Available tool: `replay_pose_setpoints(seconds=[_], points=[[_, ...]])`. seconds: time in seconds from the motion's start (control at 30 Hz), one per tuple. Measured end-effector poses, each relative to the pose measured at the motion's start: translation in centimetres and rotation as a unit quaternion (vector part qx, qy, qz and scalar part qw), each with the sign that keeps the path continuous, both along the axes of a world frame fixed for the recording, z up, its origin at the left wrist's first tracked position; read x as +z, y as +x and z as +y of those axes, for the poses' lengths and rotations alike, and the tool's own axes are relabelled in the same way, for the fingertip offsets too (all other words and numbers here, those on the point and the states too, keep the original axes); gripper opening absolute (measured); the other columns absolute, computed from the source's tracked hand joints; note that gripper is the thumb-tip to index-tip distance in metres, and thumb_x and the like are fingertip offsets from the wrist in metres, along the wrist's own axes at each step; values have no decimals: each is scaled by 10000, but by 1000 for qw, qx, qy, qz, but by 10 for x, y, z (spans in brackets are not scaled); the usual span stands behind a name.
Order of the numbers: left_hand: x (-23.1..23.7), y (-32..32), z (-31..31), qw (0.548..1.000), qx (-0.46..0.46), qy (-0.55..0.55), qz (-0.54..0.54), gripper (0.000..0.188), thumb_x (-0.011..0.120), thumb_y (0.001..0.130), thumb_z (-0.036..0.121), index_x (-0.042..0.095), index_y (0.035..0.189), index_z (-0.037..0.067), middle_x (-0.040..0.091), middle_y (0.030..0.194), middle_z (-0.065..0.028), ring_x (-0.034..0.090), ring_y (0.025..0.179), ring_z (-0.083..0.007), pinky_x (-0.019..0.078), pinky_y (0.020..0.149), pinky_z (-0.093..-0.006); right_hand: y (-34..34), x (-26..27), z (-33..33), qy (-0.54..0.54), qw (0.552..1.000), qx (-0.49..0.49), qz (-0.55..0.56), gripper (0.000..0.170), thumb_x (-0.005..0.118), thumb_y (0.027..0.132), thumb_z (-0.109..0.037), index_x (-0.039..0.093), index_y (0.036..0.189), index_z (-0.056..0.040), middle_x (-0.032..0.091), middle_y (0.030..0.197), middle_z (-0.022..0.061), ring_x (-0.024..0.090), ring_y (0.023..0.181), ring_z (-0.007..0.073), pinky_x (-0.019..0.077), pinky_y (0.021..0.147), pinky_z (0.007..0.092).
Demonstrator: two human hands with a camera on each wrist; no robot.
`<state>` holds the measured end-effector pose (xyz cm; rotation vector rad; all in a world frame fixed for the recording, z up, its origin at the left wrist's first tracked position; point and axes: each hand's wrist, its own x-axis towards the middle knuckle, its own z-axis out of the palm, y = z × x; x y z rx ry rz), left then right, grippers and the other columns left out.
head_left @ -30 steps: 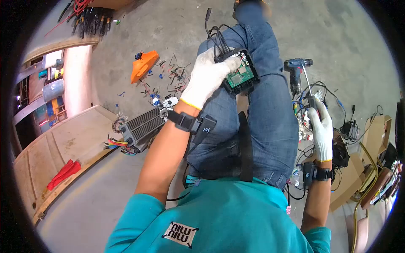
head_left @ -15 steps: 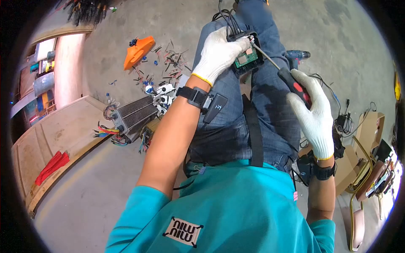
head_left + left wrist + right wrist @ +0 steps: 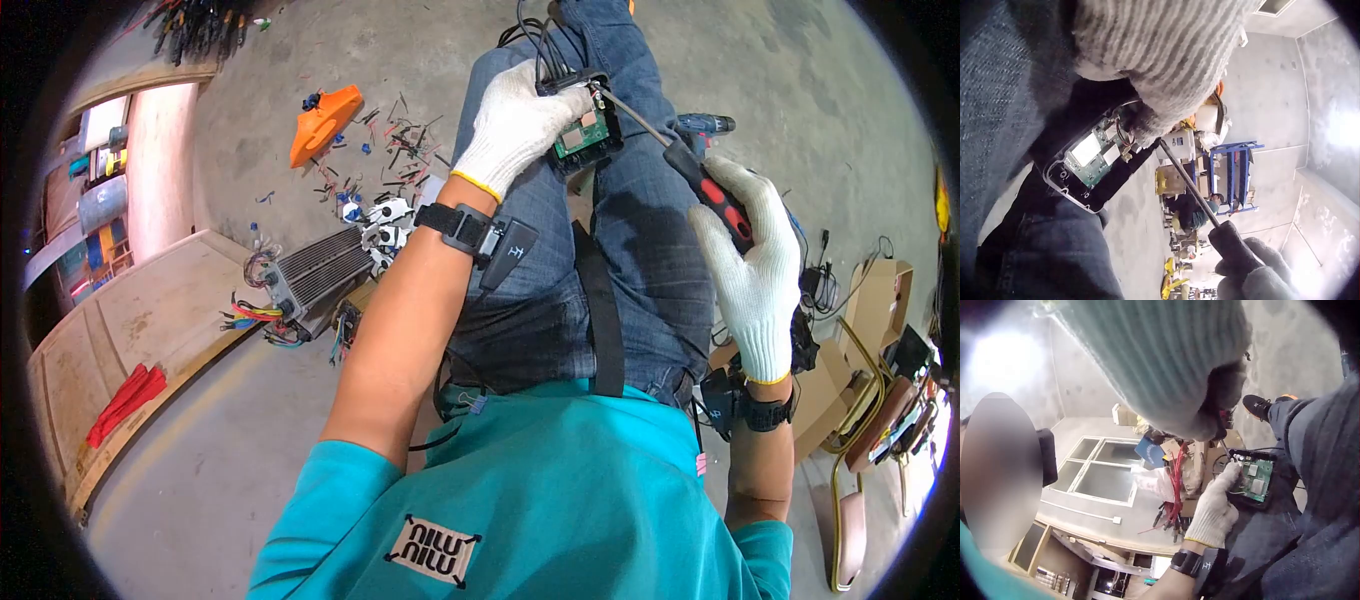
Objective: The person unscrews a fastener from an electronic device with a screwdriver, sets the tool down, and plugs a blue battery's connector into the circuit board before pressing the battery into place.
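Screwdriver (image 3: 705, 185): above the right thigh of the jeans (image 3: 650, 235); long axis oblique in the head view, black-and-red handle at lower right, shaft directed to upper left, away from the torso; tip at the connector end of the case, contact not discernible.
Right hand (image 3: 762, 265): gloved, grasping the screwdriver's handle between thumb and fingers.
Black case (image 3: 614, 132): over the thighs, open face turned up; long axis roughly along the legs, cable end away from the torso.
Circuit board (image 3: 584, 134): green, seated within the case, facing upward.
Left hand (image 3: 518, 125): gloved, gripping the case at its left side, thumb over the upper edge, other fingers largely hidden.
Cables (image 3: 540, 42): black, issuing from the case's far end.
Drill (image 3: 706, 124): on the floor, beyond the right leg.
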<state>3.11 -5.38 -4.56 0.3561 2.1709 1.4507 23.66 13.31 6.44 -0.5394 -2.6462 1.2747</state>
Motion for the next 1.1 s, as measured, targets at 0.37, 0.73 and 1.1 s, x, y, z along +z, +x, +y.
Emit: replay_pose_setpoints(seconds=[0.37,0.73,1.1], points=[[17,3,3,998,-1,-60,1,341,837,928,263,782,1172,32,798,1033,-62,709,902,-129,571,854,-303,-4,-5,4,25,999,14,17,413,795,902,-104,719,1305,-54,717,1159,138,705,1055,278,548,969,357],[11,1,3,999,-3,-44,-16,320,828,947,237,776,1182,26,796,1028,-60,710,898,-122,577,850,-294,-7,-4,3,32,999,21,19,408,785,909,-113,719,1307,-55,714,1165,141,711,1064,289,551,976,363],[5,1,3,999,16,-28,2,395,854,886,369,787,1100,44,809,978,-138,755,904,-230,579,843,-363,-8,-2,3,39,999,21,11,403,781,910,-119,723,1305,-61,717,1180,147,714,1073,302,553,977,367]])
